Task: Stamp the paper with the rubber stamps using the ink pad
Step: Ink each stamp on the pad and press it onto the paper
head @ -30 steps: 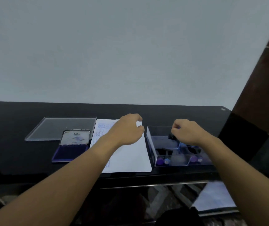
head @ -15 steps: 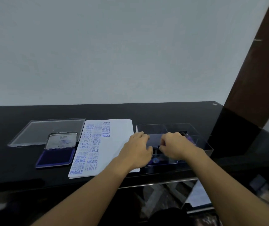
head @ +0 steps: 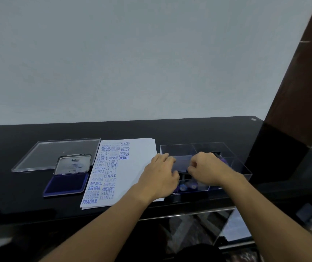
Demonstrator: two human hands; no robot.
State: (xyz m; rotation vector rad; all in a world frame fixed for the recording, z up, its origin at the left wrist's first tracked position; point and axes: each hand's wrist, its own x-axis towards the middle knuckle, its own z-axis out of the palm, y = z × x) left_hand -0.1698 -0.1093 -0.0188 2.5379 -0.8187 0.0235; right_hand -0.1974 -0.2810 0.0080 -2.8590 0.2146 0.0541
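Note:
White paper (head: 132, 167) lies on the black table, with blue stamped words down its left half. Left of it sits the open ink pad (head: 66, 184), its lid (head: 73, 163) raised. A clear plastic box (head: 232, 167) to the right of the paper holds rubber stamps (head: 187, 186) with purple ends. My left hand (head: 161, 173) rests over the box's left wall, fingers fairly straight. My right hand (head: 206, 169) is inside the box with its fingers curled downward. What lies under those fingers is hidden.
A clear flat lid (head: 57, 154) lies behind the ink pad. The glossy black table (head: 189, 129) ends at a front edge just below the paper and box. A dark brown post (head: 298, 82) rises at the right, and a pale wall stands behind.
My left hand left the paper and came to the box's left wall. My right hand dropped lower into the box. The view shifted, so the whole stamped sheet shows.

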